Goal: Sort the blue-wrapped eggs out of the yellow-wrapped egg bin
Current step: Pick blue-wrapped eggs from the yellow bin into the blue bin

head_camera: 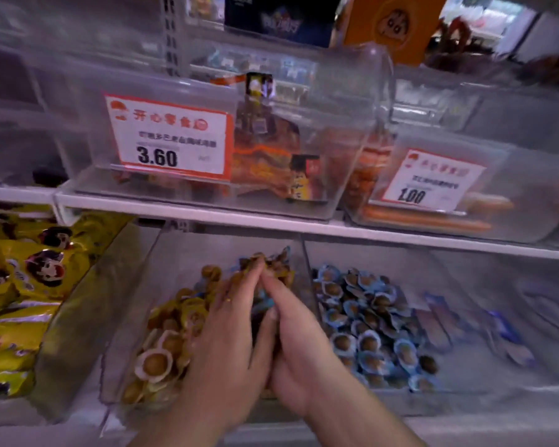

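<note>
A clear bin (pixel 162 272) on the lower shelf holds yellow-wrapped eggs (pixel 162 353). Both my hands are inside it, pressed together. My left hand (pixel 226 343) lies over the yellow eggs with its fingers stretched toward the back. My right hand (pixel 297 346) presses against it from the right. Between them shows a blue-wrapped egg (pixel 265 300), with more dark wrappers cupped under the palms. The neighbouring clear bin (pixel 465 385) to the right holds the pile of blue-wrapped eggs (pixel 368 317).
Yellow snack bags (pixel 20 285) fill the space left of the bin. Blue-white packets (pixel 484 324) lie at the right. A white shelf edge (pixel 271 221) runs just above, carrying clear bins with price tags 3.60 (pixel 168 137) and 1.00 (pixel 430 179).
</note>
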